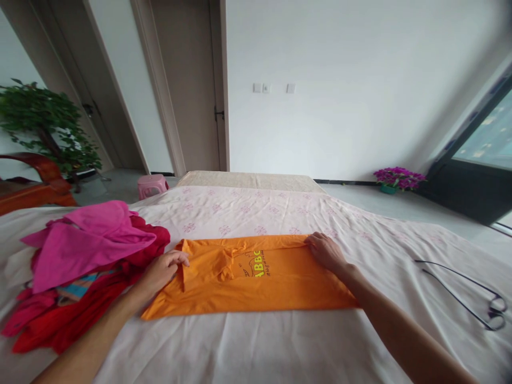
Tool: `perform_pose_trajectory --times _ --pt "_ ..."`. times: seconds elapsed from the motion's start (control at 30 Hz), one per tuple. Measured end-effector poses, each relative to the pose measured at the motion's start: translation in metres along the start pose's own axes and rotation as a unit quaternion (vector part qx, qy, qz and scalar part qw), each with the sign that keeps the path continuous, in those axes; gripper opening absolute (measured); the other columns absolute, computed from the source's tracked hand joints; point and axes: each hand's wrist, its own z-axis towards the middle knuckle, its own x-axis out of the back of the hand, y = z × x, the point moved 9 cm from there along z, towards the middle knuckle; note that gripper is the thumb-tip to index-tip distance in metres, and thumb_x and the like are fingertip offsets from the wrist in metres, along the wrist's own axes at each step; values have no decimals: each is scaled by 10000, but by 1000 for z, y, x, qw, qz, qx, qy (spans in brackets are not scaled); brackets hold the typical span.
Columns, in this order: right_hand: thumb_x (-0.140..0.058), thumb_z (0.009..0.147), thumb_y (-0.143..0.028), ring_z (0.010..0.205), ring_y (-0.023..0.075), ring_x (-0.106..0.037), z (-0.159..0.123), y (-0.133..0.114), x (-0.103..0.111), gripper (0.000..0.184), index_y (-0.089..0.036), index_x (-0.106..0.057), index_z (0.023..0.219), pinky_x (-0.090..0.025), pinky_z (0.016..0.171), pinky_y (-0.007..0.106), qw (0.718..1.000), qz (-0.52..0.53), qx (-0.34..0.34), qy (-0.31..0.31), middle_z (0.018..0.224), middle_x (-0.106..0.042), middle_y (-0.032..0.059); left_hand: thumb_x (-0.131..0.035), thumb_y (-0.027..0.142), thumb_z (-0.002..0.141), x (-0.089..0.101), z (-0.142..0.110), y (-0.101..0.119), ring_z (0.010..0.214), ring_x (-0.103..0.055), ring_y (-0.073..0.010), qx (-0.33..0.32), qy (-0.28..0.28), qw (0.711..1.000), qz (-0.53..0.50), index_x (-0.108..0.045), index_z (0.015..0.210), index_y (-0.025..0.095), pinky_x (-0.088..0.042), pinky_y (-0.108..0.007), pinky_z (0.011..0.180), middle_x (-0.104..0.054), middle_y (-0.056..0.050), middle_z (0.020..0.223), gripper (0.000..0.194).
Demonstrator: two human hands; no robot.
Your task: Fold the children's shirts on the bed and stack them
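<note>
An orange T-shirt with yellow lettering and a dark line drawing lies in a long folded strip across the bed. Its left part is wrinkled, and the far edge is turned inward. My left hand is closed on the cloth at the left end, with the fingers curled over it. At the far right corner, my right hand grips the turned-in edge with bent fingers. The undersides of both hands and the thumb tips are partly hidden.
A heap of pink and red clothes lies left of the T-shirt. Black-framed glasses rest on the pale flowered sheet at right. Beyond the bed are a pink stool and a pot of purple flowers.
</note>
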Motion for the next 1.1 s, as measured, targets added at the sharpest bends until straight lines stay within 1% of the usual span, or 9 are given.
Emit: perform_pose_trajectory --times 0.1,0.17,0.3,0.4,0.53,0.73,0.93,1.03,1.1 --pt "-508 798 -65 1027 216 -591 -2 -30 8 351 -200 -704 1057 -404 922 317 999 30 24 18 1068 -683 73 -475 266 706 15 5 -26 886 -710 -238 83 66 993 -43 -643 909 177 -560 -364 822 -724 -92 1020 277" --pt "-515 791 -53 1017 205 -597 -5 -72 12 348 -208 -698 1043 -414 932 320 993 89 72 21 1048 -687 61 -460 279 750 24 12 -36 802 -716 -214 93 103 990 1 -630 993 171 -566 -327 735 -723 -101 1051 315" --pt "-553 807 -62 948 184 -601 -17 -182 15 271 -210 -691 987 -451 862 299 960 202 192 4 993 -682 48 -488 254 772 33 28 -36 1011 -674 -229 61 153 973 163 -618 1139 145 -515 -315 890 -689 -138 1129 404" --pt "-585 839 -120 943 180 -582 -22 -254 15 212 -205 -681 1008 -441 871 300 944 210 255 -1 995 -670 47 -534 324 796 32 35 -36 1098 -628 -259 72 160 963 206 -588 1242 142 -482 -327 933 -652 -162 1156 484" --pt "-618 855 -214 961 205 -546 -19 -317 -3 167 -212 -678 1011 -427 830 317 942 125 312 -28 1001 -659 52 -496 419 849 28 41 -32 1020 -645 -251 90 154 956 234 -622 1219 198 -490 -313 851 -638 -137 1116 448" --pt "-527 932 -228 880 213 -547 4 -338 -29 178 -178 -681 858 -399 751 330 950 15 308 -45 888 -655 66 -469 415 869 25 49 -26 934 -632 -222 89 145 949 264 -679 1048 257 -454 -266 714 -633 -90 1052 318" --pt "-491 974 -277 853 176 -563 5 -342 -5 191 -206 -667 958 -388 719 297 955 73 286 2 937 -664 32 -439 376 879 23 54 -25 908 -632 -215 92 144 946 274 -662 979 246 -435 -263 668 -650 -82 1067 276" --pt "-499 976 -306 865 174 -572 -3 -345 -5 210 -216 -682 930 -395 745 289 946 91 310 -20 924 -669 27 -435 364 888 23 54 -24 961 -639 -207 84 129 950 271 -661 1011 240 -458 -253 733 -668 -79 1080 285" --pt "-513 970 -310 890 173 -583 -4 -335 -6 198 -225 -691 953 -404 785 286 943 115 311 -27 936 -676 23 -434 359 891 26 51 -20 1017 -636 -220 82 126 950 274 -649 1095 225 -471 -265 773 -660 -98 1142 326"
